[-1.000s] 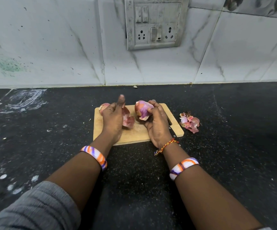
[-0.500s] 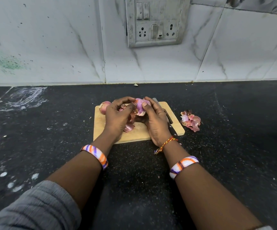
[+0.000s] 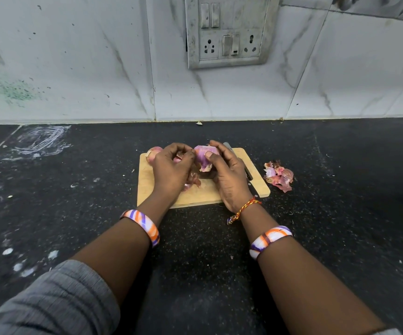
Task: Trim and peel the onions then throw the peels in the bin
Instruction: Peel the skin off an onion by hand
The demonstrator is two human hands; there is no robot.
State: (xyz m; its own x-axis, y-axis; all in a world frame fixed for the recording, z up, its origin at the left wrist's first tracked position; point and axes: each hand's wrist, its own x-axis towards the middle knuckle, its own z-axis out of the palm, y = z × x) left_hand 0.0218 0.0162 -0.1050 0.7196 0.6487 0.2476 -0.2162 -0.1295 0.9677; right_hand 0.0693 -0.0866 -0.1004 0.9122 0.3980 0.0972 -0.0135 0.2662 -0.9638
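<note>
A purple, partly peeled onion [image 3: 204,157] is held above the wooden cutting board [image 3: 197,193]. My right hand [image 3: 228,176] grips it with thumb and fingers curled round it. My left hand [image 3: 171,169] pinches the skin at the onion's left side. Loose peel pieces [image 3: 192,181] lie on the board under my left hand. Another onion [image 3: 152,154] with its skin on rests at the board's far left corner. A knife [image 3: 238,162] lies along the board's right side, partly hidden by my right hand.
A pile of pink onion peels [image 3: 279,176] lies on the black counter [image 3: 340,213] right of the board. The tiled wall with a switch and socket panel [image 3: 229,32] rises behind. White smears and specks mark the counter's left side. No bin is in view.
My left hand left the peels on the board and came across to the onion held by my right hand. Both hands now meet at the onion.
</note>
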